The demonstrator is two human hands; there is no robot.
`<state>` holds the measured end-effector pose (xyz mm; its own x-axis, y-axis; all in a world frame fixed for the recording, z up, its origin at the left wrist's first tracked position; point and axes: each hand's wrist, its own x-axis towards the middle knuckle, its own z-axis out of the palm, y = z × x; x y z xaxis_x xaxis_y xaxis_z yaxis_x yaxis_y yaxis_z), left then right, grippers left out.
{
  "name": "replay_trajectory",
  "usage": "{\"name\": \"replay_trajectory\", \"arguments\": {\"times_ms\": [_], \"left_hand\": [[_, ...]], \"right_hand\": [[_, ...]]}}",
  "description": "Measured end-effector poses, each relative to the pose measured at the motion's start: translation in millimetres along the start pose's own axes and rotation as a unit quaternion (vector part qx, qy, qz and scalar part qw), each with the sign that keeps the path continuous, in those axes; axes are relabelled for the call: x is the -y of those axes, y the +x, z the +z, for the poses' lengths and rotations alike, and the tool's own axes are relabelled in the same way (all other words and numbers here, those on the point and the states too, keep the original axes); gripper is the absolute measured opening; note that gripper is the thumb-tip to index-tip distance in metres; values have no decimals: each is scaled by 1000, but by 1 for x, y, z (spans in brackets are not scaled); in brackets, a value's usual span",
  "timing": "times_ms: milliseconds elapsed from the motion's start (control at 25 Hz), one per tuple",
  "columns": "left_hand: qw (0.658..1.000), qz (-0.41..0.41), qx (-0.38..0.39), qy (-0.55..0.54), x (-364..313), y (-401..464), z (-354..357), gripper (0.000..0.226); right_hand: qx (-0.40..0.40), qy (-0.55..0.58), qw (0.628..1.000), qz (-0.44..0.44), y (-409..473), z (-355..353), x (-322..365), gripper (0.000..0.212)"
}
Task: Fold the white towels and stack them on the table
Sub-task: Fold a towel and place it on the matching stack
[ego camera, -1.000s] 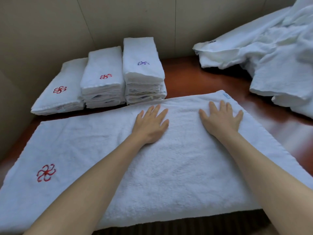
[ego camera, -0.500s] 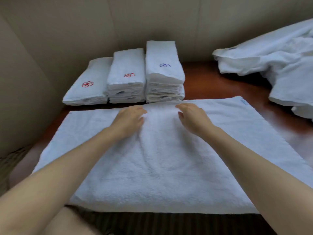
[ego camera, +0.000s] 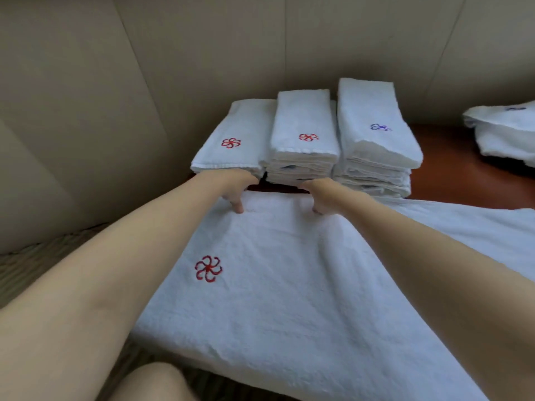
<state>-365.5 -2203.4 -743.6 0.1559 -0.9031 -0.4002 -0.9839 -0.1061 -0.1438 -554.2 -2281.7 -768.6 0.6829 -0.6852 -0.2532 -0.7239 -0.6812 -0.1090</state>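
Both hands have slid from the towel's middle to its far edge. Left hand [ego camera: 233, 185] and right hand [ego camera: 320, 195] curl their fingers over that edge, gripping the white towel [ego camera: 289, 285], which lies flat on the table [ego camera: 451, 169] just before the folded stacks [ego camera: 307, 140], arms outstretched.

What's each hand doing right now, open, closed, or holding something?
Left hand: closed, pinching the far edge of the spread towel.
Right hand: closed, pinching the same far edge of that towel.
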Motion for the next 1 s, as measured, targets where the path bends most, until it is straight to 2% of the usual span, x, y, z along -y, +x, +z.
{"name": "replay_trajectory", "arguments": {"times_ms": [80,160,240,320,400,480,600,680,800,960,1000], "left_hand": [[1000,-6,4,20,2,3,0,76],[1000,-9,2,14,4,5,-1,55],[1000,-8,-16,25,6,2,0,41],[998,-4,-43,56,10,-6,-1,38],[996,-3,-66,62,14,-15,1,35],[993,-15,-88,72,18,-21,4,32],[980,-68,-157,97,14,-20,6,11],[965,-112,-209,113,4,-17,2,21],[950,-125,-246,147,1,-22,-4,33],[935,-117,-238,235,16,-56,13,40],[932,-116,-230,254,19,-67,21,40]], "right_hand": [[34,-53,998,22,2,-10,0,61],[59,-92,993,43,-5,-18,0,50],[70,-68,993,68,-13,-20,-8,41],[67,-12,992,108,-25,-18,-23,38],[56,-3,988,146,-38,-11,-43,36],[-12,-20,983,182,-49,0,-65,32],[-201,42,956,207,-56,6,-82,22],[-282,80,933,207,-56,2,-83,24],[-314,81,927,187,-64,-6,-80,27],[-390,-77,907,138,-100,12,-74,6],[-403,-102,902,116,-112,20,-70,6]]}}
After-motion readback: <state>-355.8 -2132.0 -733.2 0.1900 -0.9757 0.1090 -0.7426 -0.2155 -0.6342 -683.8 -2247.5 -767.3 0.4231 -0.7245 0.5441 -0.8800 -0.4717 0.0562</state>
